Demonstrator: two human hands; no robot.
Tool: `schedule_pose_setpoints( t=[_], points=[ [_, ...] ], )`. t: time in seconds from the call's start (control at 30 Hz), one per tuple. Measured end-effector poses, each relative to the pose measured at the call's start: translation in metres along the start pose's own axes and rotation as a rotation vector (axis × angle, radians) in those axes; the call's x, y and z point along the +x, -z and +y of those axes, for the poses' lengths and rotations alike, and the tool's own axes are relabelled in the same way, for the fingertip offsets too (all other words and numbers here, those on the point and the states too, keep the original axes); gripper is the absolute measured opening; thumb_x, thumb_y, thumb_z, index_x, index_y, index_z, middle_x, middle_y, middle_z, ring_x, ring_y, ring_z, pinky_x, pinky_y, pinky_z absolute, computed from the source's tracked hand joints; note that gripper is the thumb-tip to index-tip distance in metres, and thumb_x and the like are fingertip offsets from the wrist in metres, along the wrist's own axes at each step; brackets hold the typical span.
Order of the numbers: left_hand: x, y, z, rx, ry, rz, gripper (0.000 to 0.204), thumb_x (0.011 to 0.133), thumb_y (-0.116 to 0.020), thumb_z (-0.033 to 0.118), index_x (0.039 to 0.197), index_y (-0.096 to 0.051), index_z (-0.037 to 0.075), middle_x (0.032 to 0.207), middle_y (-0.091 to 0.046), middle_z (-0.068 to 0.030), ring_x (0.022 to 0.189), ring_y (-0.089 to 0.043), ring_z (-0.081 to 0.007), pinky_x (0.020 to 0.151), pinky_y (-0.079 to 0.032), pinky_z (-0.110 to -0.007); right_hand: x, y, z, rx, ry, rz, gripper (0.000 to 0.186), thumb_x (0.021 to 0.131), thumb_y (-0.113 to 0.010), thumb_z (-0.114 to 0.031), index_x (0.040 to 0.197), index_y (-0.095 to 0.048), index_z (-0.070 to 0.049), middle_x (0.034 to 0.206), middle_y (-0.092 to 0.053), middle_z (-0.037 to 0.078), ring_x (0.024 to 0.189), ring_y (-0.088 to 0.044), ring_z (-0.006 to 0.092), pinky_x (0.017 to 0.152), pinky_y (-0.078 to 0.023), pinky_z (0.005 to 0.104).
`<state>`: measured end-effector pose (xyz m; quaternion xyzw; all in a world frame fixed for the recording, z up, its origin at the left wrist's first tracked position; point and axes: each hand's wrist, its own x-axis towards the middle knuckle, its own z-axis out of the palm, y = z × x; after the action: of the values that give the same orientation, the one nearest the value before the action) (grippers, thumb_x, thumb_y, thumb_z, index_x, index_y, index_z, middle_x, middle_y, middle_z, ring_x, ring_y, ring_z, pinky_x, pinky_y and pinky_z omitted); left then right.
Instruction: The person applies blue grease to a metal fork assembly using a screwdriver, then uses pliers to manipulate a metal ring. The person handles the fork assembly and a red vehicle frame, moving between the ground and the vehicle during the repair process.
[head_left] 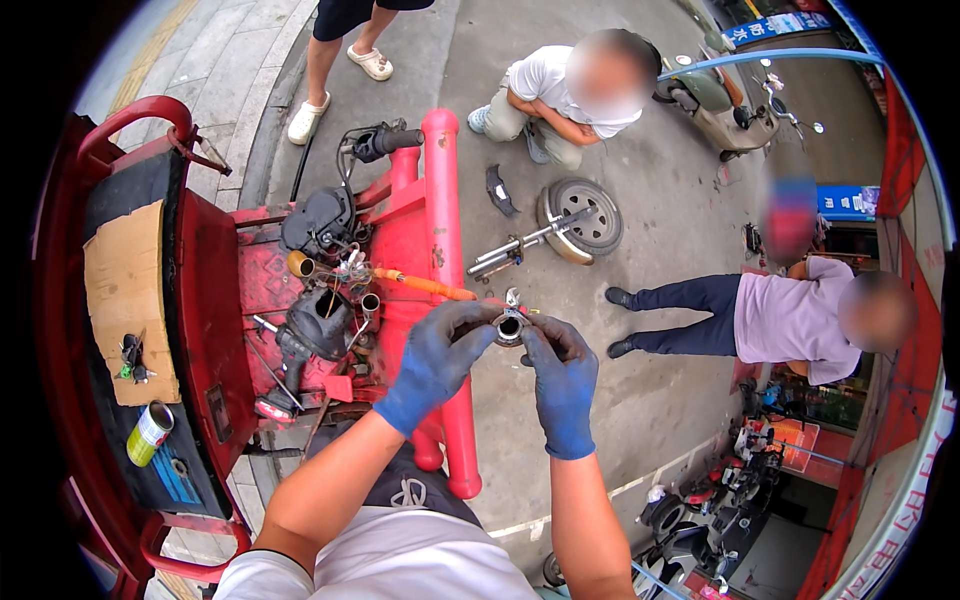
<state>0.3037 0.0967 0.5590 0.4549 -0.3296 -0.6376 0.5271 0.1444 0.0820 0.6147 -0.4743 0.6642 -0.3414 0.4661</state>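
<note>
Left hand (pixel 440 350): blue fabric glove, dark coated fingers; closed by fingertips on the left side of a small metal ring part (pixel 509 328). Right hand (pixel 562 365): matching glove, thumb and fingers pinching the same part from the right. The part was round, with a dark central bore and a shiny projection on its far side; held up between both hands, near the smooth red tubular rail (pixel 442 200).

Just left, an orange ribbed sleeve (pixel 425 285) reached across the rail. Beyond it, on the scuffed, pattern-embossed red metal bed (pixel 262 265), lay a black rounded housing (pixel 318 325), hollow, its interior too dark to read. Beside it: a brass-coloured cup (pixel 301 264), contents unclear; an open-mouthed metal cylinder (pixel 371 303); a tangle of thin wires (pixel 352 268).

Farther left, a creased brown cardboard sheet (pixel 125 290) covered part of a black pad (pixel 135 190) and bore a bunch of keys (pixel 132 357). Near it, a green-and-white can (pixel 150 433); contents could not be determined.

Right and far, on grey concrete (pixel 500 430): a spoked wheel (pixel 602 232) with black rubber tyre, joined to bright fork tubes (pixel 515 250).
</note>
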Motion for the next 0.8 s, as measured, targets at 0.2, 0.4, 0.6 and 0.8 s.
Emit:
schedule_pose_setpoints(
  t=[0.2, 0.4, 0.6, 0.8],
  points=[
    [-0.049, 0.013, 0.025, 0.2, -0.119, -0.099, 0.018, 0.084, -0.068, 0.001, 0.101, -0.07, 0.002, 0.095, -0.066, -0.0088, 0.086, -0.065, -0.015, 0.075, -0.052, -0.028, -0.055, 0.006, -0.011, -0.016, 0.072, -0.018, 0.027, 0.087, -0.066, 0.003, 0.114, -0.066, 0.002, 0.098, -0.068, 0.008, 0.085, -0.062, 0.0104, 0.076, -0.051, 0.0244],
    [-0.083, 0.027, 0.045, 0.314, -0.351, -0.165, 0.017, 0.082, -0.07, -0.001, 0.098, -0.071, 0.007, 0.094, -0.066, -0.0101, 0.084, -0.067, -0.0215, 0.074, -0.054, -0.032, -0.103, 0.007, -0.03, 0.117, 0.002, -0.11, 0.03, 0.086, -0.064, 0.007, 0.116, -0.063, 0.002, 0.109, -0.067, 0.01, 0.097, -0.065, 0.0139, 0.086, -0.052, 0.0276],
    [-0.103, 0.026, 0.057, 0.267, -0.325, -0.21, 0.026, 0.083, -0.067, -0.003, 0.108, -0.068, 0.005, 0.095, -0.066, -0.0108, 0.084, -0.066, -0.0201, 0.075, -0.053, -0.031, -0.128, 0.009, -0.021, 0.216, 0.131, -0.111, 0.028, 0.087, -0.064, 0.01, 0.113, -0.062, 0.002, 0.111, -0.066, 0.01, 0.091, -0.063, 0.0102, 0.079, -0.052, 0.0241],
    [-0.123, 0.002, 0.067, -0.176, 0.102, -0.203, 0.03, 0.091, -0.061, 0.001, 0.121, -0.062, -0.002, 0.092, -0.064, -0.0065, 0.082, -0.061, -0.0109, 0.072, -0.051, -0.028, -0.148, 0.025, -0.015, 0.293, 0.135, -0.094, 0.026, 0.087, -0.064, 0.011, 0.111, -0.062, 0.001, 0.11, -0.067, 0.01, 0.091, -0.064, 0.0115, 0.079, -0.052, 0.0248]
  ],
)
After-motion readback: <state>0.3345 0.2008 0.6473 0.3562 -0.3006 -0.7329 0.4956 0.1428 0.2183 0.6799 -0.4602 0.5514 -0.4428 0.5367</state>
